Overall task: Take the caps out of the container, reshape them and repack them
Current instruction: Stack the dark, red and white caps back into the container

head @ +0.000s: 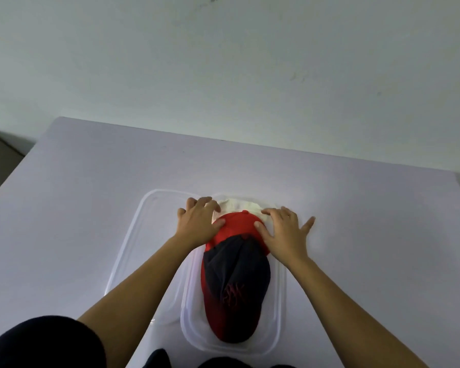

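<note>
A clear plastic container [281, 301] sits on the white table, and caps are stacked inside it. A dark navy cap [237, 285] with a red emblem lies on top. Under it lies a red cap [241, 225], and a cream cap [239, 205] peeks out at the far end. My left hand [199, 224] presses on the left side of the red cap with its fingers spread. From the other side, my right hand [283, 232] lies flat on that cap and the container's far rim.
The container's clear lid [133, 235] lies flat on the table just left of the container, partly under my left forearm. A pale wall stands behind the table's far edge [223, 140]. Dark floor shows at the far left.
</note>
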`<state>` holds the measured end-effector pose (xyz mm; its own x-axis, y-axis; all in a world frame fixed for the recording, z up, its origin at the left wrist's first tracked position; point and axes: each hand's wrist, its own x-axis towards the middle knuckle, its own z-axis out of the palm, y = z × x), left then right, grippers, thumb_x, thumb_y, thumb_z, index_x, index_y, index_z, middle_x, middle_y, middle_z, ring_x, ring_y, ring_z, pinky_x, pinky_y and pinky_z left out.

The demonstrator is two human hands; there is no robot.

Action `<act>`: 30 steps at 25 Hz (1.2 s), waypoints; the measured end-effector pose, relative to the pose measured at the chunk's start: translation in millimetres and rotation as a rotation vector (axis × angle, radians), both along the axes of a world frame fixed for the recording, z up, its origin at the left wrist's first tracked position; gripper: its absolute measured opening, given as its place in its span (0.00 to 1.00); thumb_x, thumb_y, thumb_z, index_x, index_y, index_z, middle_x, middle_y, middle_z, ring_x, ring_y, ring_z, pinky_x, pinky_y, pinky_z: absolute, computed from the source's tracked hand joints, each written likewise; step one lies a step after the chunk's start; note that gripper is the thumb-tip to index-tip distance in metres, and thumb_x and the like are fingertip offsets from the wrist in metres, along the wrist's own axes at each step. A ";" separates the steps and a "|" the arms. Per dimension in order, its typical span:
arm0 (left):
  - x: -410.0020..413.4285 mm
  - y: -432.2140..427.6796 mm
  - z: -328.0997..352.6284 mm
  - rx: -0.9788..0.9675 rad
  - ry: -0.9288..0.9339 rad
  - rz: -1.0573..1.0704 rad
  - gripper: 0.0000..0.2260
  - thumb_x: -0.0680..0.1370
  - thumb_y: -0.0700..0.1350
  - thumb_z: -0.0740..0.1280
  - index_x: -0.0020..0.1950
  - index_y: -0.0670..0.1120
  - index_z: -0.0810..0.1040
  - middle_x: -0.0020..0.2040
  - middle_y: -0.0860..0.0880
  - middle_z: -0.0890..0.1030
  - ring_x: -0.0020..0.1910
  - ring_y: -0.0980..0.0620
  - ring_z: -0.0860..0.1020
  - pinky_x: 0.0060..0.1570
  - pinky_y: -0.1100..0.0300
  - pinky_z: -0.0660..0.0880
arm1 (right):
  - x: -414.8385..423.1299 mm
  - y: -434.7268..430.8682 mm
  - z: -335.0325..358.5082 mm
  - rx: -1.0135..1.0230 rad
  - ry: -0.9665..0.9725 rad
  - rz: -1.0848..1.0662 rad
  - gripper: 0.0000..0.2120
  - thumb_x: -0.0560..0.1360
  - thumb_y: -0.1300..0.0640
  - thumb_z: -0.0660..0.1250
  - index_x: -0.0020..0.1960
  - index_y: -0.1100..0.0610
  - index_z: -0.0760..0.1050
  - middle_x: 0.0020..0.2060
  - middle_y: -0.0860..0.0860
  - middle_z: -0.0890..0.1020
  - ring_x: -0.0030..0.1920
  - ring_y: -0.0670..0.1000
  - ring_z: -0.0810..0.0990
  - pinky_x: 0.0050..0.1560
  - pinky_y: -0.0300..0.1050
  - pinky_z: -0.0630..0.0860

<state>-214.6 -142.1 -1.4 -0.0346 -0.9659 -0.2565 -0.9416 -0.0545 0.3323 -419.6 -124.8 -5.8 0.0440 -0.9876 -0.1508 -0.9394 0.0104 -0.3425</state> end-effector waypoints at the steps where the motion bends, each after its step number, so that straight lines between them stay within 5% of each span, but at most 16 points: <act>1: 9.2 7.1 -0.6 -0.077 0.118 0.107 0.16 0.76 0.54 0.63 0.62 0.51 0.74 0.69 0.51 0.70 0.67 0.45 0.65 0.60 0.47 0.65 | 1.8 10.5 0.0 -0.098 -0.086 -0.001 0.27 0.76 0.34 0.48 0.64 0.49 0.70 0.65 0.47 0.73 0.71 0.52 0.64 0.69 0.71 0.43; 4: 56.8 36.2 -15.6 -0.203 0.284 0.520 0.21 0.75 0.50 0.68 0.66 0.44 0.71 0.68 0.42 0.70 0.67 0.40 0.67 0.62 0.46 0.66 | 15.9 64.4 -2.5 -0.327 -0.227 0.078 0.26 0.77 0.38 0.48 0.67 0.52 0.67 0.69 0.50 0.68 0.71 0.51 0.63 0.73 0.58 0.48; 6: 96.6 65.5 -35.3 -0.041 0.164 0.784 0.35 0.72 0.55 0.71 0.73 0.40 0.61 0.72 0.38 0.63 0.70 0.36 0.62 0.65 0.41 0.63 | 30.6 108.2 -20.6 -0.394 -0.166 0.233 0.24 0.77 0.43 0.54 0.69 0.53 0.65 0.72 0.50 0.63 0.73 0.51 0.60 0.73 0.53 0.49; 9: 126.8 112.9 -55.4 0.272 0.028 0.913 0.54 0.65 0.67 0.70 0.77 0.41 0.45 0.76 0.40 0.55 0.72 0.37 0.56 0.66 0.37 0.58 | 42.9 141.4 -55.4 -0.309 0.001 0.372 0.36 0.73 0.43 0.60 0.76 0.53 0.52 0.77 0.51 0.50 0.76 0.52 0.49 0.74 0.52 0.49; 12: 135.1 121.5 -65.7 0.324 0.029 0.862 0.51 0.65 0.68 0.69 0.74 0.37 0.54 0.73 0.37 0.60 0.70 0.36 0.58 0.66 0.39 0.60 | 44.5 133.7 -69.1 -0.247 0.139 0.395 0.45 0.70 0.41 0.62 0.76 0.56 0.43 0.77 0.51 0.39 0.76 0.53 0.38 0.71 0.54 0.57; 16: 141.0 112.7 -62.2 0.325 0.008 0.852 0.45 0.65 0.65 0.72 0.68 0.36 0.63 0.66 0.35 0.68 0.66 0.35 0.64 0.62 0.43 0.64 | 46.8 129.9 -65.2 -0.198 0.162 0.412 0.50 0.67 0.39 0.67 0.76 0.57 0.42 0.77 0.52 0.40 0.76 0.53 0.37 0.68 0.54 0.55; 19: 146.2 119.0 -43.7 0.173 0.273 0.902 0.31 0.68 0.54 0.76 0.59 0.37 0.66 0.58 0.35 0.75 0.55 0.38 0.73 0.51 0.46 0.71 | 47.7 134.2 -58.8 -0.110 0.148 0.393 0.53 0.66 0.40 0.70 0.76 0.58 0.42 0.76 0.54 0.52 0.75 0.57 0.48 0.68 0.55 0.57; 22: 155.1 122.8 -3.0 -0.069 0.569 0.888 0.20 0.69 0.44 0.76 0.53 0.43 0.69 0.52 0.37 0.81 0.40 0.44 0.77 0.46 0.48 0.75 | 48.8 132.4 -45.5 -0.038 0.095 0.420 0.47 0.73 0.46 0.65 0.75 0.56 0.34 0.76 0.53 0.40 0.75 0.57 0.37 0.74 0.58 0.51; 24: 154.2 121.9 36.0 -0.246 0.548 0.776 0.20 0.69 0.42 0.75 0.56 0.48 0.70 0.51 0.44 0.83 0.39 0.45 0.78 0.47 0.51 0.75 | 45.9 136.4 -33.2 0.008 -0.051 0.394 0.38 0.77 0.50 0.59 0.74 0.54 0.34 0.73 0.47 0.35 0.73 0.51 0.32 0.76 0.55 0.44; 27: 135.3 125.2 100.8 -0.567 0.230 0.556 0.21 0.72 0.42 0.73 0.62 0.49 0.70 0.46 0.53 0.80 0.36 0.49 0.76 0.48 0.56 0.68 | 48.5 145.2 -13.2 -0.077 -0.358 0.246 0.32 0.78 0.50 0.59 0.76 0.54 0.48 0.74 0.44 0.43 0.75 0.45 0.39 0.75 0.46 0.45; 30: 101.1 133.1 147.0 -0.688 0.360 0.479 0.25 0.72 0.42 0.72 0.66 0.54 0.67 0.44 0.56 0.79 0.30 0.60 0.74 0.43 0.59 0.69 | 60.0 134.1 31.6 -0.014 -0.802 -0.020 0.31 0.78 0.46 0.60 0.76 0.52 0.51 0.73 0.41 0.54 0.73 0.39 0.53 0.73 0.36 0.54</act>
